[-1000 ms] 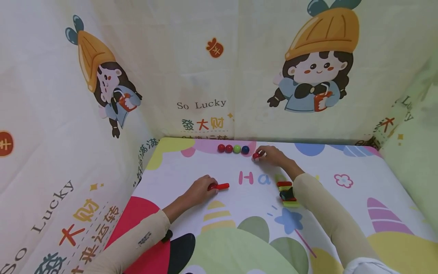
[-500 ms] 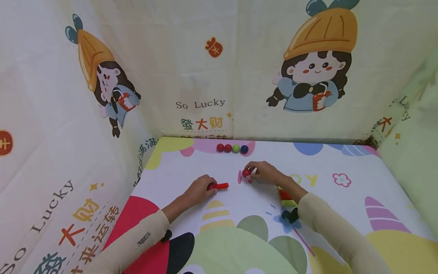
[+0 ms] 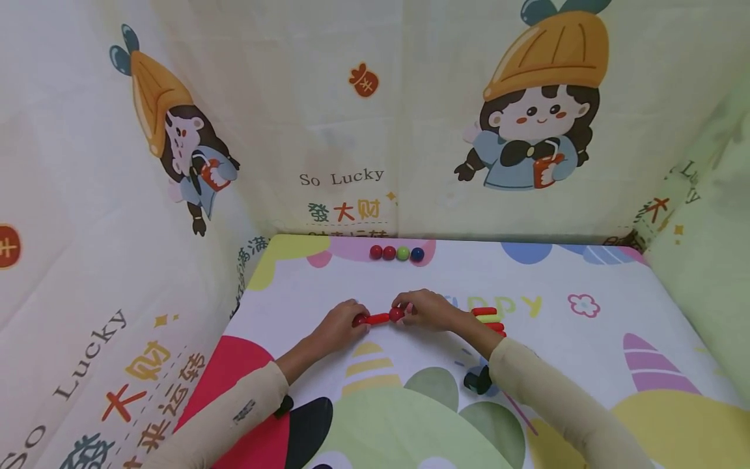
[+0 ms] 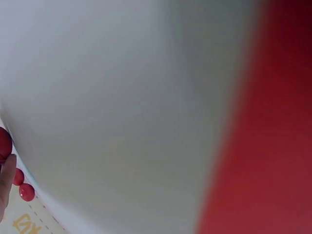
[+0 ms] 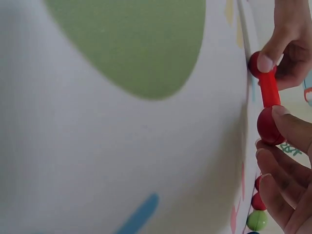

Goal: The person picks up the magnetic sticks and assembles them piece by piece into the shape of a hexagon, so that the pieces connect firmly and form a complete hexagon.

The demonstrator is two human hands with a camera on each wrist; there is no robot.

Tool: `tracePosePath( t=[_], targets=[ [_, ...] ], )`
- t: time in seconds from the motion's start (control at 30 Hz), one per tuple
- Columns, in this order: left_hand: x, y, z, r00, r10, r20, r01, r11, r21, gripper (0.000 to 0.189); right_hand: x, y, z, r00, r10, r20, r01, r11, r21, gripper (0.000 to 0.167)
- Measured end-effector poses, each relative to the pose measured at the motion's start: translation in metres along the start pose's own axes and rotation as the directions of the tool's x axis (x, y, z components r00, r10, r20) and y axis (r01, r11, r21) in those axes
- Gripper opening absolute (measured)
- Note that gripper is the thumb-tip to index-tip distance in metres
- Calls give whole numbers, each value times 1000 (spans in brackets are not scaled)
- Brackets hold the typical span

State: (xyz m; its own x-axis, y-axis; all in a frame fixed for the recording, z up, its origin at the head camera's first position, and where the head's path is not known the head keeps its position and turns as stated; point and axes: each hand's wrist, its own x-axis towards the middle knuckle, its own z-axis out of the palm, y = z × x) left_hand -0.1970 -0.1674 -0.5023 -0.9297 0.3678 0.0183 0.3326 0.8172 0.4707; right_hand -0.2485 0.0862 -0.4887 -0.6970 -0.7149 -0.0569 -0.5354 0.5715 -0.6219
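Note:
My left hand (image 3: 340, 324) pinches a red ball (image 3: 360, 320) that sits on the left end of a short red rod (image 3: 377, 318). From the other side, my right hand (image 3: 426, 309) holds a second red ball (image 3: 396, 314) against the rod's right end. The right wrist view shows the rod (image 5: 269, 90) between both balls, with thumb and fingers around the nearer ball (image 5: 269, 126). Whether that ball is fixed onto the rod, I cannot tell. In the left wrist view only a fingertip (image 4: 8, 178) and part of a red ball (image 4: 4, 144) show at the edge.
Two red balls (image 3: 382, 253), a green ball (image 3: 403, 253) and a dark blue ball (image 3: 417, 254) stand in a row at the table's back edge. Several red and yellow-green rods (image 3: 486, 319) lie by my right forearm, which partly hides them. A printed cloth wall (image 3: 433, 215) rises behind the table.
My right hand has brought the red ball from near the back row leftward and toward me, up to the rod's free end. The left hand has stayed in place with its ball and rod.

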Motion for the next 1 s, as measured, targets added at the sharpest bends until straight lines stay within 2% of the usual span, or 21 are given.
tracePosePath(
  t=[0.2,0.37,0.57,0.77,1.0],
  targets=[
    [-2,0,-1,1000,-2,-20,2,1000,-10,25,1,1,7,1000,-17,-25,17,1000,-2,33],
    [-2,-1,1,999,14,-39,-12,999,32,24,-1,-1,9,997,-53,-54,52,999,-5,32],
    [-3,-3,0,999,9,-42,-8,1000,23,25,0,-3,10,997,-46,-54,44,998,-32,33],
    [-5,-3,-3,1000,-9,-9,9,1000,13,29,1,-3,12,998,-31,-54,28,998,-55,36],
    [1,1,-4,999,-24,43,23,1000,15,35,2,-1,12,998,-20,-53,20,1000,8,36]
  ],
)
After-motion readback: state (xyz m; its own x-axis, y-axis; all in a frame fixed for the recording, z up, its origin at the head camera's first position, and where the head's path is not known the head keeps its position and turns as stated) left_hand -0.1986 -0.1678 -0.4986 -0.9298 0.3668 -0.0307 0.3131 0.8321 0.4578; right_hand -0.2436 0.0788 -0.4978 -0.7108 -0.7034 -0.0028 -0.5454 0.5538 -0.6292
